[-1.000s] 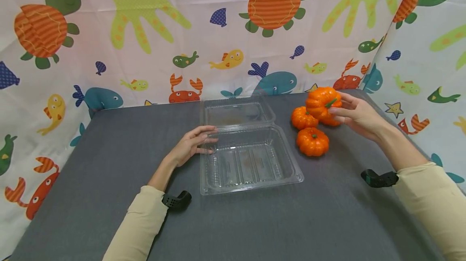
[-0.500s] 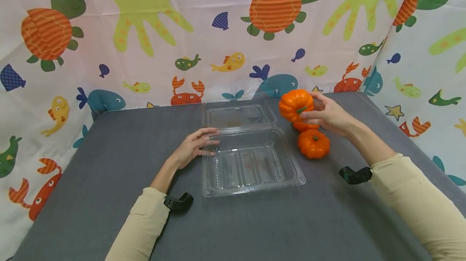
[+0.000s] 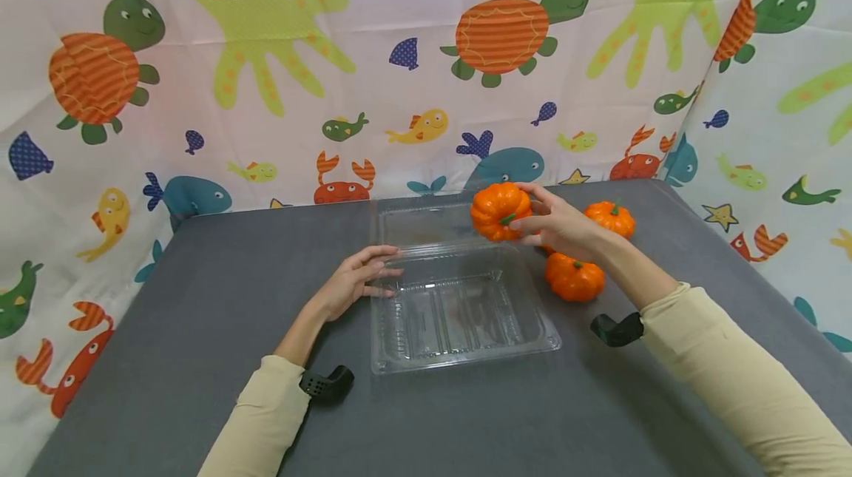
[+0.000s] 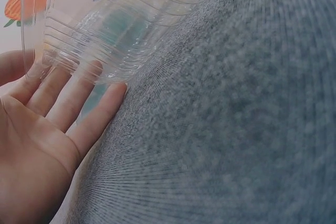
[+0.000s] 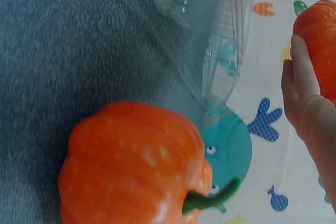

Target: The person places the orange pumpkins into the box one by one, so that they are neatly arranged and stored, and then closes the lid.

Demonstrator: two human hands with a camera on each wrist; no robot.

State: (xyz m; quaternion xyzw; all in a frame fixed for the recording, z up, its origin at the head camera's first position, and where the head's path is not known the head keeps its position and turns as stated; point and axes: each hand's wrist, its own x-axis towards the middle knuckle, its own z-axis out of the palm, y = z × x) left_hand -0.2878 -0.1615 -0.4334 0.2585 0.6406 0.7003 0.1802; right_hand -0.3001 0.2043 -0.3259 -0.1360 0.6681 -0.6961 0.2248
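An orange toy pumpkin point(image 3: 498, 211) with a green stem is held up by my right hand point(image 3: 555, 222), thumb and fingers around its right side. It overlaps the right part of the raised lid point(image 3: 416, 225) of a clear plastic clamshell container point(image 3: 459, 362). In the right wrist view the held pumpkin point(image 5: 320, 40) shows at the right edge. My left hand point(image 3: 349, 281) rests at the left wall of the container's base. Its fingers stretch out against the clear plastic, as the left wrist view shows, where the hand point(image 4: 47, 135) lies palm toward the camera.
To the right of the container sit a near pumpkin point(image 3: 575, 277) and a farther pumpkin point(image 3: 609, 218); another is mostly hidden behind my right hand. A patterned curtain point(image 3: 279, 144) stands behind the grey table point(image 3: 452, 425).
My right hand has carried the pumpkin left, from above the other pumpkins to over the container's lid side. The left hand stays at the container wall. The head view has tilted slightly up.
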